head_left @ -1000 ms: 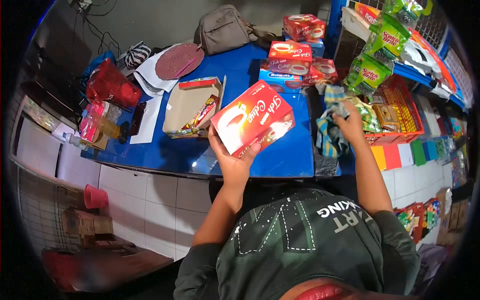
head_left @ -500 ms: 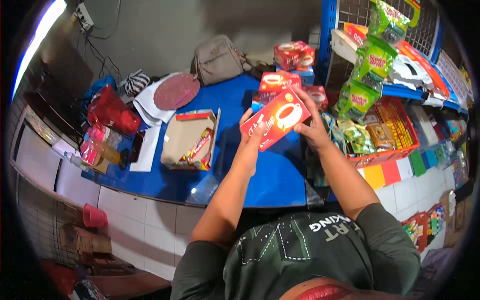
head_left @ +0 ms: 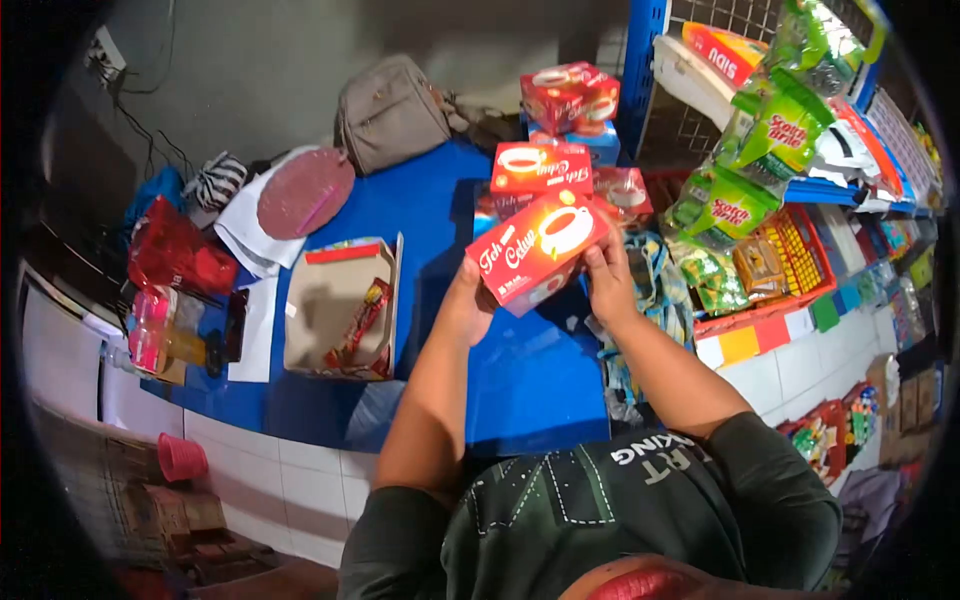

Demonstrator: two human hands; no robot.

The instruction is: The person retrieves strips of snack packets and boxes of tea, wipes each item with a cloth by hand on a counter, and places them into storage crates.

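Note:
Between my two hands is a red tea box (head_left: pixel 537 247) printed with "Teh Celup" and a white cup, held above the blue table. My left hand (head_left: pixel 470 303) grips its left end, and my right hand (head_left: pixel 608 278) has closed on the right end. The fingers behind the box are partly hidden. Just beyond it, more red tea boxes (head_left: pixel 541 167) are stacked, one pile (head_left: pixel 570 97) resting on a blue box (head_left: pixel 600 143). To the left stands an open cardboard box (head_left: pixel 310 335) with a red-wrapped snack (head_left: pixel 362 322) inside.
A grey bag (head_left: pixel 393 115) leans at the wall, near a reddish oval board (head_left: pixel 305 193) on white papers. Green Scotch-Brite packs (head_left: pixel 785 138) hang at the right, over a red crate (head_left: pixel 822 262) of packets. Bottles (head_left: pixel 185 345) stand at the table's left end.
The tea box has tipped so its lower side shows, and both hands have shifted their hold on it. My view has also turned somewhat, moving the table items leftward.

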